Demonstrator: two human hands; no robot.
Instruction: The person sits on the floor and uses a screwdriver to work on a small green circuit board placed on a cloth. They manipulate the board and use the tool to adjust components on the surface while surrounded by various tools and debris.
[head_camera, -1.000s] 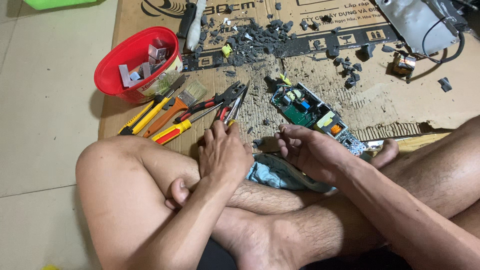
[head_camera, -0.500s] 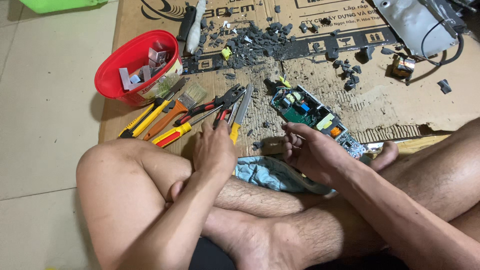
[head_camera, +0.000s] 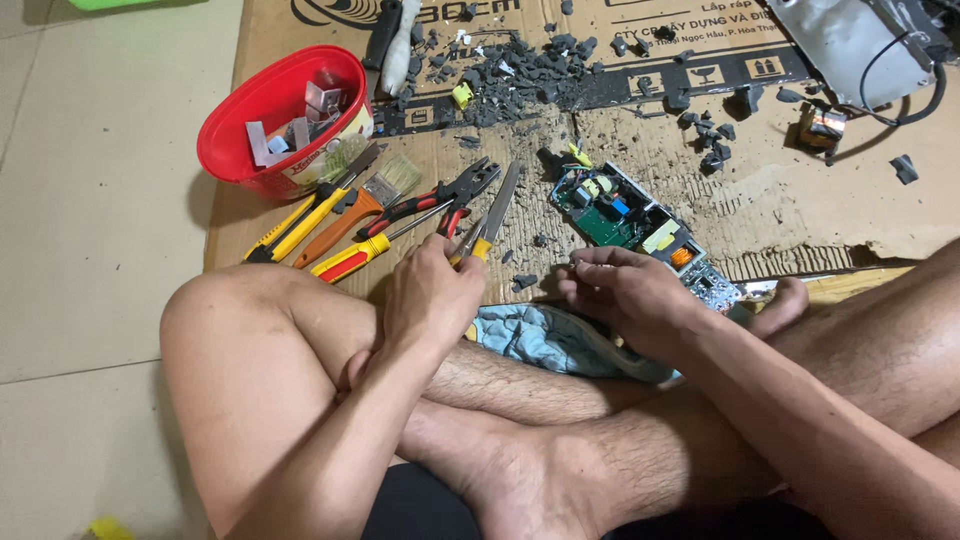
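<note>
Yellow-handled cutters (head_camera: 487, 225) lay on the cardboard sheet (head_camera: 800, 215), handles toward me and the long narrow nose pointing away, just beside the red-handled pliers (head_camera: 440, 198). My left hand (head_camera: 432, 292) rested on the handle end, fingers curled about the grips. My right hand (head_camera: 625, 295) hovered near the green circuit board (head_camera: 625, 215), fingers bent inward; whether they pinched anything I could not tell.

Handling, as I judged it: the cutters were steel, stiff and moderately heavy for their size. The coated grips offered the sure hold; the bare nose would be slick and sharp. I judged the correct hold to be both grips together, well back from the pivot.

Clearance was limited. A screwdriver (head_camera: 375, 248) and a brush (head_camera: 370, 195) lay close on the left, with a red bowl (head_camera: 235, 125) beyond them. Black broken fragments (head_camera: 520, 75) covered the sheet ahead. My left knee (head_camera: 215, 310) and crossed legs closed off the near side. I judged the freest path to be straight up and back toward my lap, over the blue cloth (head_camera: 545, 340).
</note>
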